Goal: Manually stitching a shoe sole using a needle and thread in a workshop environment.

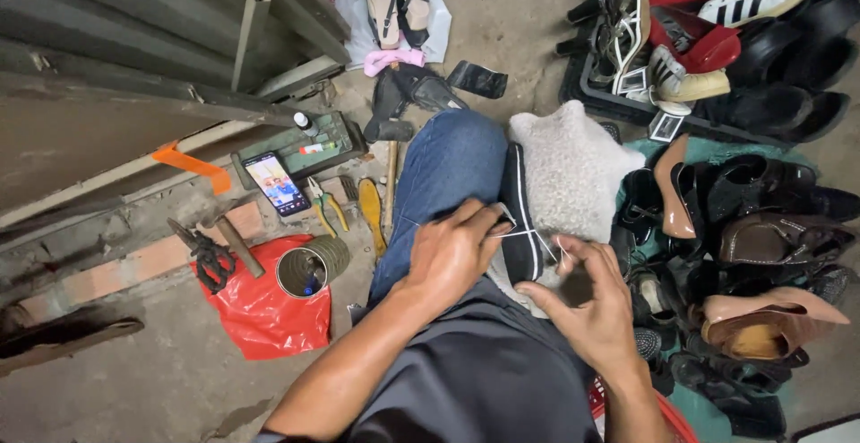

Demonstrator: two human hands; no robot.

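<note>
The person sits with a black shoe [521, 219] laid across the lap, resting against the blue-jeaned knee [448, 170] and a fuzzy grey-white lining or slipper [573, 170] just beside it. The shoe's long axis runs roughly away from the body, toe end far, its white-edged sole rim facing the hands. A thin white thread [537, 239] crosses the shoe from side to side between the two hands.

The left hand [452, 255] lies on the near left side of the shoe, its grip pressed together on the shoe's edge and on the thread's left end; what exactly sits under the fingertips cannot be told. The right hand [587, 304] hangs just to the right of the shoe and slightly nearer the body, thumb and forefinger pinching the thread's other end, the remaining fingers curled loosely. The left hand is the nearer one to the shoe: it touches it, while the right stays just apart.

Counted on the floor at left: one phone [276, 183] with a lit screen, one open tin can [305, 271] on one red plastic bag [264, 313], one pair of yellow-handled pliers [324, 206], one hammer [235, 244], one green tray [313, 143]. At right a pile of shoes [752, 228] lies, too many and too overlapped to count.
</note>
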